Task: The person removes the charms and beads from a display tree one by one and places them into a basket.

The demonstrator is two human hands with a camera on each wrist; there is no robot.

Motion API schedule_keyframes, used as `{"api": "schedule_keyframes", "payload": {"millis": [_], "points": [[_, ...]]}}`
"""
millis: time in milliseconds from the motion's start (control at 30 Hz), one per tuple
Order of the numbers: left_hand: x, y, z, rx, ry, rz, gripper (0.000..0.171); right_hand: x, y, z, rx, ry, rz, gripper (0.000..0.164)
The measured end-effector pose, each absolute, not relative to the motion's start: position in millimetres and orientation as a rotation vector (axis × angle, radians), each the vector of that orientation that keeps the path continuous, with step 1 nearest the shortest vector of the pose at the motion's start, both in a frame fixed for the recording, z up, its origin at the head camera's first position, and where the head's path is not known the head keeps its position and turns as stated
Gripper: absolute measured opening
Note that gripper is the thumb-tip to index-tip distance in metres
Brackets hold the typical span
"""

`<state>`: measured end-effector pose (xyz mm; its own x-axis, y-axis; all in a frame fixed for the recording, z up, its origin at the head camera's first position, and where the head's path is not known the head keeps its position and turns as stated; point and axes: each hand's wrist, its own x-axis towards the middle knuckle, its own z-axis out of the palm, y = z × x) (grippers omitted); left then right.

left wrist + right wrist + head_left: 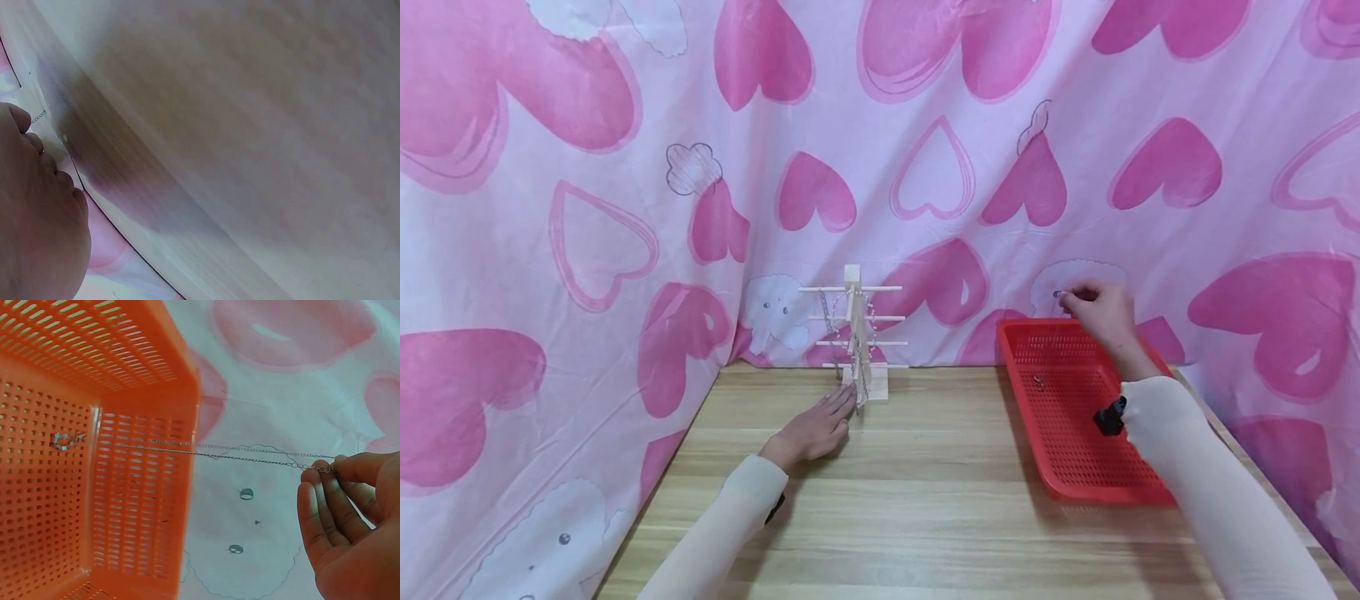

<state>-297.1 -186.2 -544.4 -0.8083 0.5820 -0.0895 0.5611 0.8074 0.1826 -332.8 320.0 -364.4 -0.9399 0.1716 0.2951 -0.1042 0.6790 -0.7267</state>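
Above the far end of the red plastic basket [1051, 475], my right hand [1101, 312] pinches a thin silver chain necklace [250, 458] between thumb and fingertips. Two strands of it run down into the basket, with a small shiny pendant [62, 441] at the lower end. My left hand [814, 427] lies low over the table with its fingers extended, fingertips right at the base of a pale wooden rack [852, 275]. Several chains and a beaded strand [871, 312] hang from the rack's crossbars. In the left wrist view the left hand [40, 219] covers most of the base.
The wood-grain table [880, 517] reaches back to a pink curtain [880, 200] printed with hearts, which also closes off both sides. The basket's perforated walls rise on the right, beneath the right forearm. The rack stands near the table's back edge.
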Motion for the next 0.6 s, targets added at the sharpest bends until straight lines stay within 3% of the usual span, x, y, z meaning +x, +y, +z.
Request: {"api": "schedule_keyframes", "payload": {"millis": [600], "points": [[-294.7,-185.4,-544.0,0.894,2.857,0.216,0.061,-334.8,329.5,-393.7,0.014,-2.673,1.048,0.032]]}}
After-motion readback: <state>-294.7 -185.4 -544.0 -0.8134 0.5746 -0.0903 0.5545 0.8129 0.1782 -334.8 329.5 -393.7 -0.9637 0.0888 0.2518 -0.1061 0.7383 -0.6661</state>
